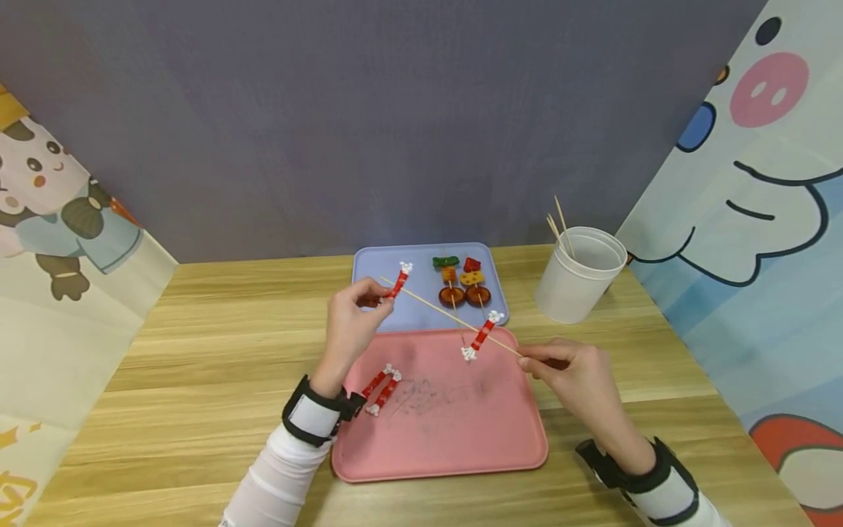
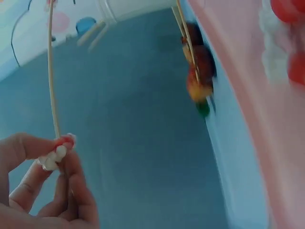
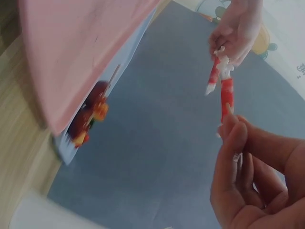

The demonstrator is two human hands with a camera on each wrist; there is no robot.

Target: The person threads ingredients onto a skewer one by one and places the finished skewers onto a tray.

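Observation:
My left hand [image 1: 352, 322] pinches a small red stick-shaped piece with white knobbly ends [image 1: 399, 280] between thumb and fingertips. A thin wooden skewer [image 1: 431, 306] crosses that piece, its tip showing just past it on the left. A second such red piece [image 1: 483, 335] sits crosswise on the skewer, closer to my right hand [image 1: 579, 377]. Thumb and fingers of the right hand pinch the skewer's other end. In the right wrist view, the nearer red piece [image 3: 227, 93] stands just beyond those fingertips. Two more red pieces [image 1: 386, 393] lie on the left of the pink tray [image 1: 461, 446].
Behind the pink tray is a blue tray [image 1: 395, 256], holding two loaded skewers of coloured food-like pieces [image 1: 452, 296]. A white tub [image 1: 571, 285] with a few bare skewers [image 1: 562, 219] stands at the back right. A grey partition [image 1: 395, 132] closes off the back.

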